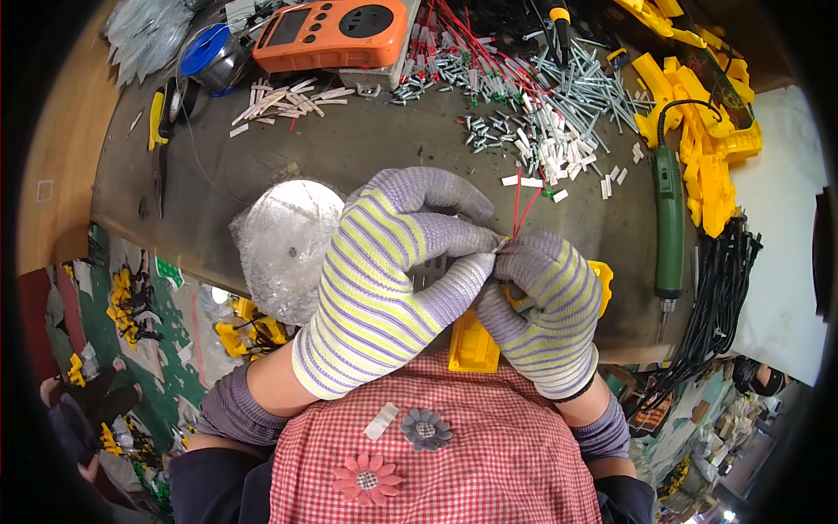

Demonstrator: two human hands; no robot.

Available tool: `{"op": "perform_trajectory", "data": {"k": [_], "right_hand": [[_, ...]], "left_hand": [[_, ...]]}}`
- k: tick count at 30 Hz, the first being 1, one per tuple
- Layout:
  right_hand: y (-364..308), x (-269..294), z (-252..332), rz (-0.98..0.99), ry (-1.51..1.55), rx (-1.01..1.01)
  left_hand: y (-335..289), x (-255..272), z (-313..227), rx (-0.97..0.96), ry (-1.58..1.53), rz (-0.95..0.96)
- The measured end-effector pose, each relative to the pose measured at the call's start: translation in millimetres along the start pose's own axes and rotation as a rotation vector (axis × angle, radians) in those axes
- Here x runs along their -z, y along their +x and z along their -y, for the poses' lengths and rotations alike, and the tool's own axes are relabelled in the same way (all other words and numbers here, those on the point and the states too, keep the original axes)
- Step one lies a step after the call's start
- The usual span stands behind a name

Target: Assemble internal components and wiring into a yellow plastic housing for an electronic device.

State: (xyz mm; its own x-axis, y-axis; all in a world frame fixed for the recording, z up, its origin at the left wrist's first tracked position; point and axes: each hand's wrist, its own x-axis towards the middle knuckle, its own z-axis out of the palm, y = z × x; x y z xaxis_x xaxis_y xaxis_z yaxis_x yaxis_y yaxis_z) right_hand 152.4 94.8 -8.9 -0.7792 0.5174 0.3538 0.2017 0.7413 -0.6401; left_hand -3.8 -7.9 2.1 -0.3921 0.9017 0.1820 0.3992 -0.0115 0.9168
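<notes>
Both hands wear striped knit gloves and meet above the table's near edge. My left hand (375, 271) is closed in a pinch, thumb and forefinger together at the lower ends of two thin red wires (520, 214). Against those fingertips, my right hand (546, 306) is curled, its fingers closed at the same spot. The wires stick up from between the fingertips; what lies inside the pinch is too small to make out. Partly hidden below and behind my right hand is a yellow plastic housing (473, 346); whether the hand grips it I cannot tell.
A plastic-wrapped roll (292, 249) lies left of my left hand. Beyond are white strips (284, 100), screws (580, 87), an orange meter (327, 37), a solder spool (214, 61) and yellow-handled pliers (159, 122). At right are a green power screwdriver (669, 218), yellow housings (703, 131) and black cables (720, 297).
</notes>
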Motion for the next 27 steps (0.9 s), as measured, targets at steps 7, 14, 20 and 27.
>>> {"op": "perform_trajectory", "data": {"k": [7, 14, 20, 27], "right_hand": [[15.1, 37.7, -12.5, -0.044, -0.176, 0.262], [35.5, 42.3, 1.1, 0.442, 0.209, -0.331], [27.9, 54.9, -2.8, 0.38, 0.252, -0.339], [40.3, 52.5, -1.3, 0.286, -0.474, 0.562]], "left_hand": [[11.6, 6.5, -0.5, -0.259, 0.292, 0.053], [-1.5, -11.0, 7.3, -0.419, 0.499, -0.079], [3.8, -5.2, 7.9, -0.421, 0.393, -0.097], [3.6, -0.5, 9.0, -0.329, 0.267, -0.072]]}}
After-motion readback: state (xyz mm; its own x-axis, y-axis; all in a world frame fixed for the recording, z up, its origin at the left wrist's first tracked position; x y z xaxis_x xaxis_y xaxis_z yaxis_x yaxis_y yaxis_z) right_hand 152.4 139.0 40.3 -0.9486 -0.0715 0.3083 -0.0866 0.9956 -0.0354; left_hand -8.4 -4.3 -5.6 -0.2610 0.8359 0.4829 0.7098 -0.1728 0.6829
